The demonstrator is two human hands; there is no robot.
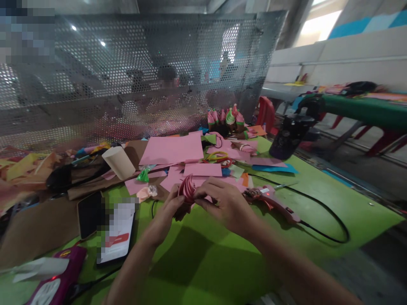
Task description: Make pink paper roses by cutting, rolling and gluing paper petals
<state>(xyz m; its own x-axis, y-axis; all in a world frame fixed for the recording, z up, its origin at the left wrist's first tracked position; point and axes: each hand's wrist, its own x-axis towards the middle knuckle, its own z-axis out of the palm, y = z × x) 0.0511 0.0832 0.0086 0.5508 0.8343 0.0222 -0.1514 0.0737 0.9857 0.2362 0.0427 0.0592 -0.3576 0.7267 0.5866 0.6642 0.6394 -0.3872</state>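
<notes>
A small ice-cream cone craft [187,189] with a swirled pink top and a brown lower part is held over the green table. My left hand [168,212] wraps its fingers around the side and brown lower part. My right hand [226,204] has its thumb and fingers closed at the right edge of the pink swirl; the fingertips partly hide what they grip. A pink hot glue gun [276,202] with a small red light lies to the right of my right hand. Pink foam sheets [173,149] lie behind both hands.
Finished-looking cone crafts [230,117] stand at the back. Two phones, one with a lit screen [121,237], lie left of my arm near a purple power strip [71,262]. A dark tumbler [291,133] stands right; a black cord [341,226] loops across the table [356,203].
</notes>
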